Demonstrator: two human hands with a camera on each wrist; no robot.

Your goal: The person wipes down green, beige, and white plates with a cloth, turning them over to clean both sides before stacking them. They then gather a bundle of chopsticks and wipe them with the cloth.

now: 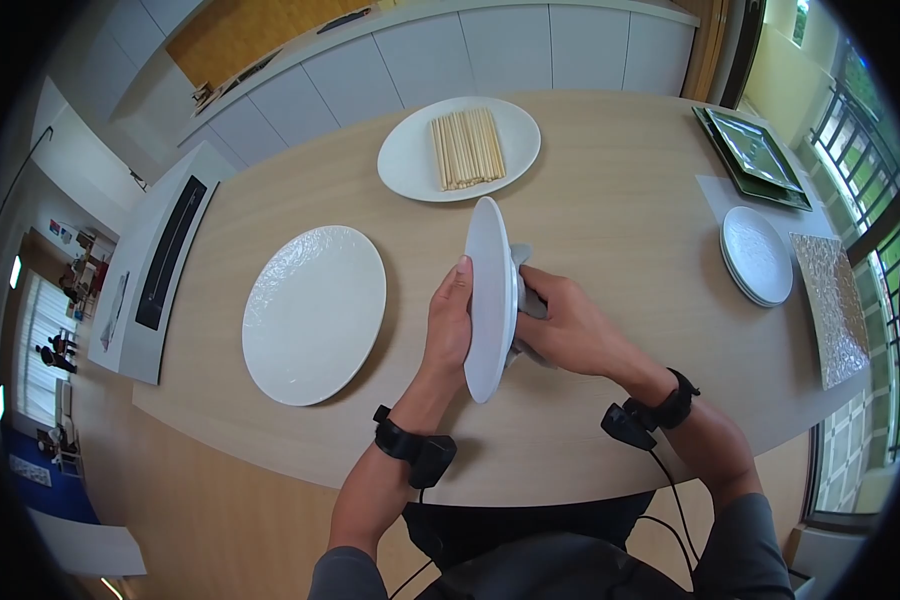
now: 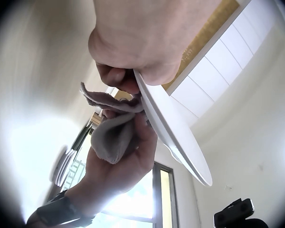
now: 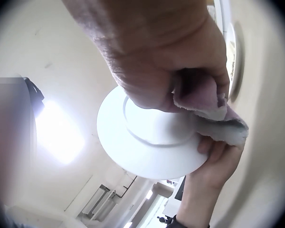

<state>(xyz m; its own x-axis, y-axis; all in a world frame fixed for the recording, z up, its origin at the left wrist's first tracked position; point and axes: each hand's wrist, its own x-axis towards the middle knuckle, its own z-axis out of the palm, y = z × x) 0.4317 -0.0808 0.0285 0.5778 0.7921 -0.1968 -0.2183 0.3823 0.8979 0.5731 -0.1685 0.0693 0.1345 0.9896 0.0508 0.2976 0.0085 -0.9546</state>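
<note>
- The left hand grips the round white ceramic plate by its rim, held on edge above the table.
- The right hand pinches a crumpled grey cloth against the plate's underside.
- Risk: pressing hard could twist the plate free of that 1-handed rim grip.
- Left: large white textured plate. Beyond: white plate of wooden sticks. Right: stacked small plates.

- One white plate held on edge between two hands, left hand and right hand.
- One grey cloth.
- One large white plate lying flat on the one table.
- One plate of wooden sticks; the sticks are too many to count.
- One stack of small white plates, number unclear.
- One stack of green square plates.
- One patterned glass tray.
</note>
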